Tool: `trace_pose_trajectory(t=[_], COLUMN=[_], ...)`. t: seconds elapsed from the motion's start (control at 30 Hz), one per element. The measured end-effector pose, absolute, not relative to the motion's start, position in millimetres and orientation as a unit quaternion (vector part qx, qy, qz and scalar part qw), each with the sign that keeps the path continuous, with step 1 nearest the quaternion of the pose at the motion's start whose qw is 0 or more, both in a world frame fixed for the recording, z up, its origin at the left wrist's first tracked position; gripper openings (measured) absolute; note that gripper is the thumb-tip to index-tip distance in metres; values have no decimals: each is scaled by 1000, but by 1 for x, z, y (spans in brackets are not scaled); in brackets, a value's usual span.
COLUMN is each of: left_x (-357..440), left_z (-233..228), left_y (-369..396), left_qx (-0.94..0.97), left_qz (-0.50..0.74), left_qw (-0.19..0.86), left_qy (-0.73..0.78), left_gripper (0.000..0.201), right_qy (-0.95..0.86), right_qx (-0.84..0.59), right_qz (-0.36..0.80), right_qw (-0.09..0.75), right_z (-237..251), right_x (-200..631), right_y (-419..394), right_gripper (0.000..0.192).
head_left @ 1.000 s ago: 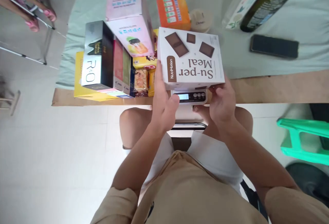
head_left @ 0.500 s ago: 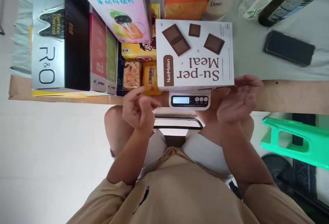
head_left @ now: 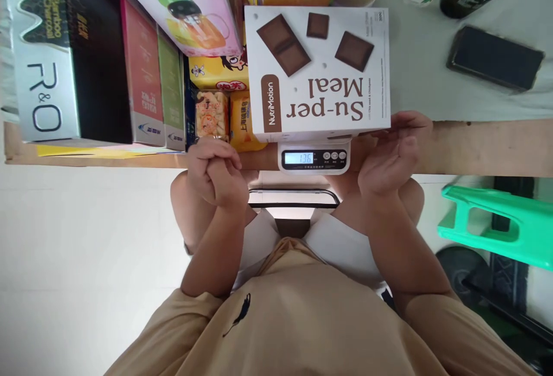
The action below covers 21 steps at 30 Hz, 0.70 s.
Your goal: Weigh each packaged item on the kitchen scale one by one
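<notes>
Now the white Su-per Meal box (head_left: 319,71) lies flat on the small kitchen scale (head_left: 314,158) at the table's near edge (head_left: 475,145), and the display reads what looks like 136, though the digits are small. Left of the scale, the left hand (head_left: 216,174) is curled into a loose, empty fist; right of it, the right hand (head_left: 391,157) is open and empty, its fingertips close to the box's corner (I cannot tell if they touch). A clean reading wants both hands well clear of box and scale. Snack packs (head_left: 220,117) crowd just left of the box and should not lean on it.
</notes>
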<state>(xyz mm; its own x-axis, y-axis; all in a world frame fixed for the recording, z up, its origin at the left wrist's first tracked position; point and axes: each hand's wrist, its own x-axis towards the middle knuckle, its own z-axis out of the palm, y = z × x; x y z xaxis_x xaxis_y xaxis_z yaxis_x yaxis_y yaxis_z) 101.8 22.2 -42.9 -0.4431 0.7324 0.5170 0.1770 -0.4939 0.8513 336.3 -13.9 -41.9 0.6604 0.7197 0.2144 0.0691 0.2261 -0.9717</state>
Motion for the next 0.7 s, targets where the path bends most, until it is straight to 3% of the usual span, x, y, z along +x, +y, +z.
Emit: trace_pose_trajectory(t=[0.3, 0.5, 0.7], left_x=[95, 90, 109], left_z=[-42, -50, -65], left_y=[28, 21, 22], left_qx=[496, 500, 606], left_qz=[682, 679, 639], left_qw=[169, 203, 296], left_qy=[510, 499, 369], left_gripper=[42, 24, 56], right_qy=[-324, -321, -351], right_qx=[-579, -572, -560], right_qz=[247, 244, 250], right_qw=[706, 714, 708], right_z=[-34, -40, -31], right_x=[326, 328, 329], right_y=[-12, -12, -20], right_gripper=[25, 24, 29])
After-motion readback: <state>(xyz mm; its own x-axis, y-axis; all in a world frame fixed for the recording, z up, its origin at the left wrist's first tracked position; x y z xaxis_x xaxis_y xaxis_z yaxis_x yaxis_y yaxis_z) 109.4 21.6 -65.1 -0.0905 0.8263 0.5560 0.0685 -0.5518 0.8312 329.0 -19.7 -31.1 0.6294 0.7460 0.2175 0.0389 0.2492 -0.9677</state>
